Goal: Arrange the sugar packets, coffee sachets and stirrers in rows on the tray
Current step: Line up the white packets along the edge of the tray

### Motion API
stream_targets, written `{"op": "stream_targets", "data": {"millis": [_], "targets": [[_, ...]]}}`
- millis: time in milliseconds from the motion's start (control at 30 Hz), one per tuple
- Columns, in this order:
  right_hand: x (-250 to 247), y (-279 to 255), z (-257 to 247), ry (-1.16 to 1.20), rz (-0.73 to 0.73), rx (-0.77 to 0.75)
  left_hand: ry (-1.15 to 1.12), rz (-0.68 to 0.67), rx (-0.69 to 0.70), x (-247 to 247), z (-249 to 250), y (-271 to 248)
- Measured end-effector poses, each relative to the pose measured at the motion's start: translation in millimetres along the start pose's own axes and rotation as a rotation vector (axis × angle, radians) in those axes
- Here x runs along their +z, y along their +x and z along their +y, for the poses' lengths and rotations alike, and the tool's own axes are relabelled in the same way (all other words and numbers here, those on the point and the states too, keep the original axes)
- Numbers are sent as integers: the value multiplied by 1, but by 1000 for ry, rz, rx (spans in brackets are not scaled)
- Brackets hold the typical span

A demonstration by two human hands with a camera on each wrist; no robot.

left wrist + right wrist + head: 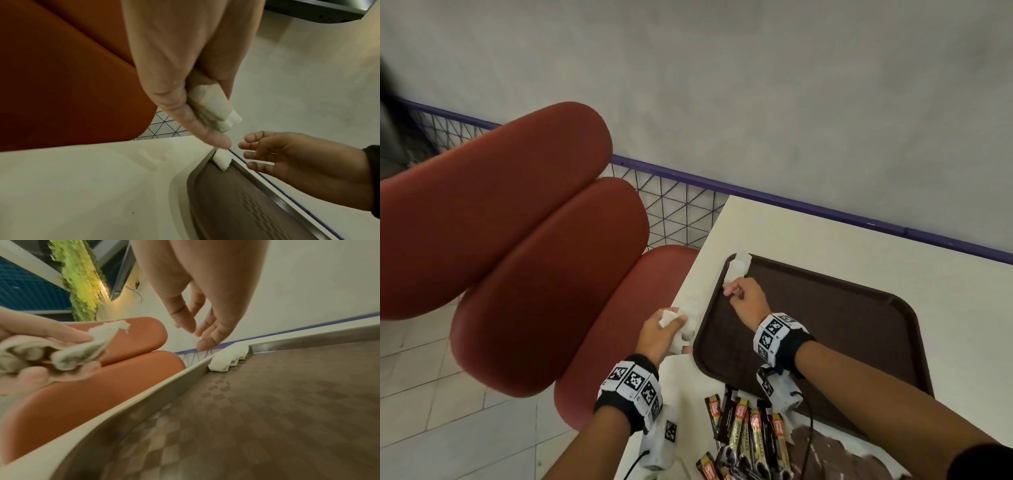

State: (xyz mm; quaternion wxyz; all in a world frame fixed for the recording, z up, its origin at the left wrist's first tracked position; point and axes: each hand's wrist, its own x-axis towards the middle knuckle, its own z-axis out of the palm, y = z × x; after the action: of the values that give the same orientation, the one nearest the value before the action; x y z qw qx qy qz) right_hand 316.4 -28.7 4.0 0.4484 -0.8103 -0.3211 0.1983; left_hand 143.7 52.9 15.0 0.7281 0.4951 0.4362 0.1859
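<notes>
Main risk: the white sugar packets (736, 270) placed in the tray's far-left corner are leaned against the rim rather than laid flat (clearest in the right wrist view), so a nudge from the right hand (746, 301) could tip them over the edge or skew the row before it is started. Right hand fingers are loosely spread just above the packets, nothing held.

Second risk: a bunch of packets is gripped by the left hand (664, 334) off the tray's left edge, over the table (808, 236); the grip looks crumpled, so one could be dropped or the paper torn when singles are pulled out.

The tray (859, 325) is dark brown, textured, otherwise bare. Coffee sachets (750, 431) (black and gold sticks) are piled loosely on the table at the tray's near edge, not yet sorted. Stirrers cannot be made out.
</notes>
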Motion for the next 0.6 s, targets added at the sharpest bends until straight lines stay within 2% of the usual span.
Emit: {"op": "stream_targets", "data": {"millis": [167, 267, 367, 600], "targets": [[-2, -27, -9, 105, -305, -39, 38, 6, 6, 10, -2, -3], [-5, -40, -13, 157, -387, -70, 51, 2, 4, 14, -3, -5], [-7, -48, -18, 216, -387, -42, 68, -3, 1, 16, -3, -7], [-6, -53, -18, 355, -267, -23, 85, 1, -6, 13, -9, -5]]}}
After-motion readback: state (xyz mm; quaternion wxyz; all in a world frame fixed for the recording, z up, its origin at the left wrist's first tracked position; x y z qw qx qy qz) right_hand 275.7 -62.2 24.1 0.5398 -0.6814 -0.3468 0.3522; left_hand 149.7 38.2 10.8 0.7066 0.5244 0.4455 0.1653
